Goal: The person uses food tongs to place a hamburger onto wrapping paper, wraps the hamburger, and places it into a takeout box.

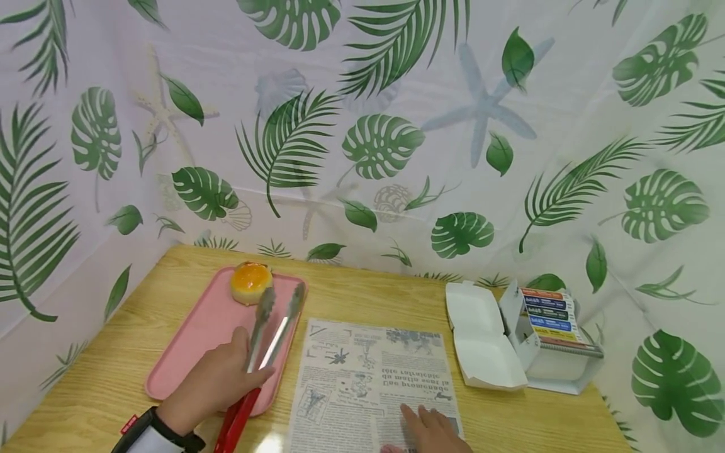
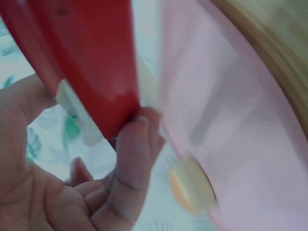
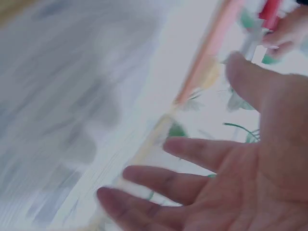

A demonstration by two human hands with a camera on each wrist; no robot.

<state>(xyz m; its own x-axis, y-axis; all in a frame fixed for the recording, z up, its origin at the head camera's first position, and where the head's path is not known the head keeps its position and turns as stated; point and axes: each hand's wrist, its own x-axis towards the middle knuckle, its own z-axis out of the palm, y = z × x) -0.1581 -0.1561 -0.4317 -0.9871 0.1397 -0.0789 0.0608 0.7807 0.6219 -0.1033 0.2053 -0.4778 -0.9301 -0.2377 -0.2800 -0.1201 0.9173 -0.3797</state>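
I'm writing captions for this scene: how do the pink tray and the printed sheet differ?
The pink tray is plain, while the printed sheet is covered in text and drawings. The tray's corners are rounded; the sheet's visible far corners are squared. The tray carries a bun; the sheet has no food on it. Both lie on the wooden table.

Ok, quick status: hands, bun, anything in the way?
Left hand holds spread tongs. Right hand empty over paper. Bun on pink tray, ungripped. Nothing seen blocking.

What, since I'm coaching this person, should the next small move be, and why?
Probably shift the tongs left to straddle the bun: the left hand holds them with tips apart, but both tips appear right of the bun on the pink tray.
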